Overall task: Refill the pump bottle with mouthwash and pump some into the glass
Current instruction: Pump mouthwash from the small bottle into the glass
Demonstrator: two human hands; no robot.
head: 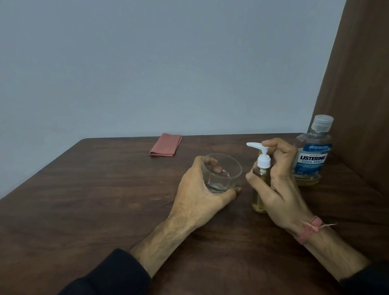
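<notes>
Your left hand (198,191) wraps the glass (222,173) on the table (91,195); right hand (276,179) grips the pump bottle (260,189), nozzle short of the rim. Bottle looks refilled, mouthwash bottle (313,156) capped behind. Glass seems empty, pumping left.

Dark navy sleeves (110,280); pink thread band (307,229) on right wrist.

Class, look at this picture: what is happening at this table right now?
A person sits at a wooden table. The left hand grips a glass, and the right hand holds a small pump bottle of yellowish liquid, its nozzle pointing toward the glass. A capped mouthwash bottle stands behind the right hand, nearly empty. A folded pink cloth lies at the far edge.
</notes>
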